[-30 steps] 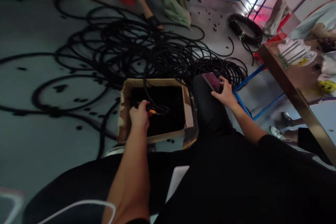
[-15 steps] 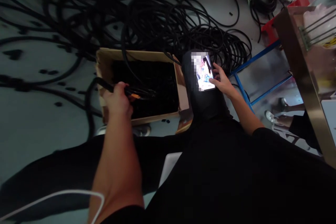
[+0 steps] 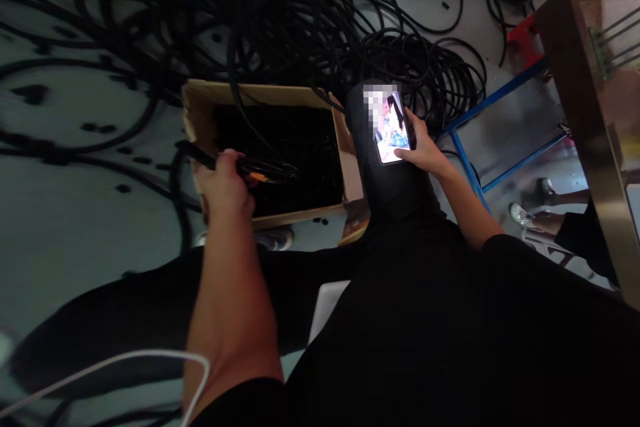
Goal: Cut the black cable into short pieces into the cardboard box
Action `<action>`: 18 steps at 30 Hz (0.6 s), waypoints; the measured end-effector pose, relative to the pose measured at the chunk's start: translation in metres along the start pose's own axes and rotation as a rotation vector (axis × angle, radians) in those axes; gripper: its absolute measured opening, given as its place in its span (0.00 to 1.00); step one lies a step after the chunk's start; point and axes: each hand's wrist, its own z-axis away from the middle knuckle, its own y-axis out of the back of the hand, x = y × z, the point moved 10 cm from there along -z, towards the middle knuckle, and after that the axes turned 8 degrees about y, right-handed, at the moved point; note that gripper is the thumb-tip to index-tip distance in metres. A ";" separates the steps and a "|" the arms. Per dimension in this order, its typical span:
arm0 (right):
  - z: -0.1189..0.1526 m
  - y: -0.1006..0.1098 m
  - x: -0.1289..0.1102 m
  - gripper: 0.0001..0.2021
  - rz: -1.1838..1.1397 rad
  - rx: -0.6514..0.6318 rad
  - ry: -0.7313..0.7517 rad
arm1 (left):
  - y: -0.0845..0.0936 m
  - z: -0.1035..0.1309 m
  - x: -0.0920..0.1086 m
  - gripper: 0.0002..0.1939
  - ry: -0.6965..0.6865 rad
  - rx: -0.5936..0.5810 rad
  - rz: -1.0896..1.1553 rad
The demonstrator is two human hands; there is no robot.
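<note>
Right up close, a white cord (image 3: 135, 353) arcs past the left forearm. Beyond it, the left hand (image 3: 226, 181) is closed around a black cable bundle (image 3: 273, 169) with an orange piece (image 3: 259, 177) on it, held over the left side of an open cardboard box (image 3: 353, 181); the box's dark contents are too dim to make out. To the right, the right hand (image 3: 419, 147) is partly curled, thumb and fingers gripping the edge of a lit phone (image 3: 393, 128) above the dark-clothed knee. Behind the box, loops of black tubing (image 3: 285, 20) cover the floor (image 3: 90, 233). Farther right stand a blue frame (image 3: 467, 160) and a brown-edged surface (image 3: 575, 67), with another person's white shoe (image 3: 521, 215) near the frame.
</note>
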 end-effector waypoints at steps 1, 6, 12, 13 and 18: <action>0.000 0.000 0.000 0.69 -0.009 -0.001 0.002 | 0.000 -0.003 -0.002 0.09 0.000 0.010 -0.003; 0.000 0.000 0.003 0.68 -0.032 0.011 0.021 | 0.001 -0.013 -0.006 0.07 -0.017 0.015 0.013; 0.002 -0.003 0.013 0.65 -0.095 0.018 0.013 | 0.002 -0.018 -0.008 0.05 -0.029 0.018 0.006; 0.003 -0.003 0.012 0.63 -0.108 0.021 0.017 | 0.002 -0.018 -0.008 0.05 -0.032 0.020 0.006; 0.005 -0.001 0.000 0.53 -0.139 0.059 0.025 | 0.002 -0.018 -0.007 0.07 -0.036 0.030 -0.005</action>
